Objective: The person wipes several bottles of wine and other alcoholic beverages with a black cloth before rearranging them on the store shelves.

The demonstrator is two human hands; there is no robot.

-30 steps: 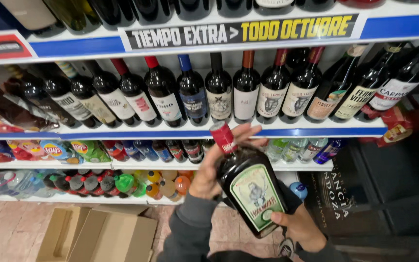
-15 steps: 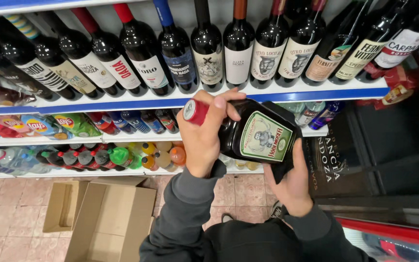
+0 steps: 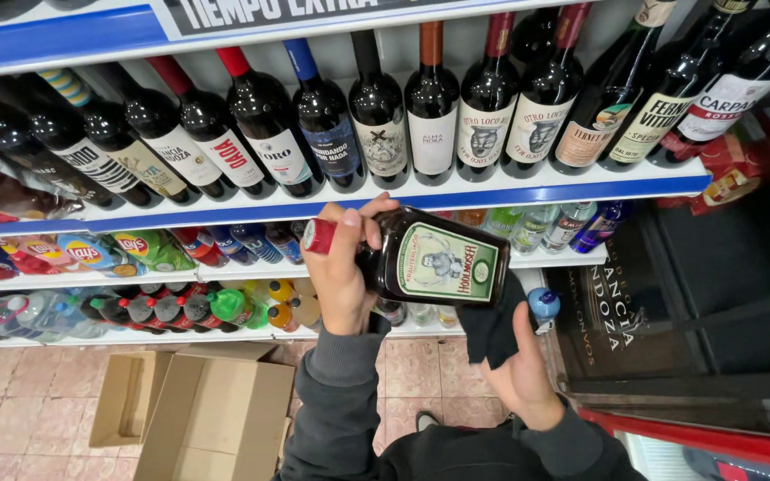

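My left hand (image 3: 340, 267) grips the neck of a dark glass bottle (image 3: 421, 258) with a red cap and a green and cream label. The bottle lies almost sideways in front of the shelves, cap to the left. My right hand (image 3: 519, 370) holds a dark cloth (image 3: 490, 325) against the bottle's base and lower side. Both of my sleeves are grey.
A blue-edged shelf (image 3: 581, 189) carries a row of upright wine bottles (image 3: 376, 116). Lower shelves hold snack bags (image 3: 100, 254) and soft-drink bottles (image 3: 180, 307). An open cardboard box (image 3: 216, 419) sits on the tiled floor at lower left. A dark cabinet (image 3: 697, 312) stands at the right.
The bottle has tipped from nearly upright to almost sideways, cap swinging left. My right hand with the cloth has moved under its base. The view has shifted closer to the shelves.
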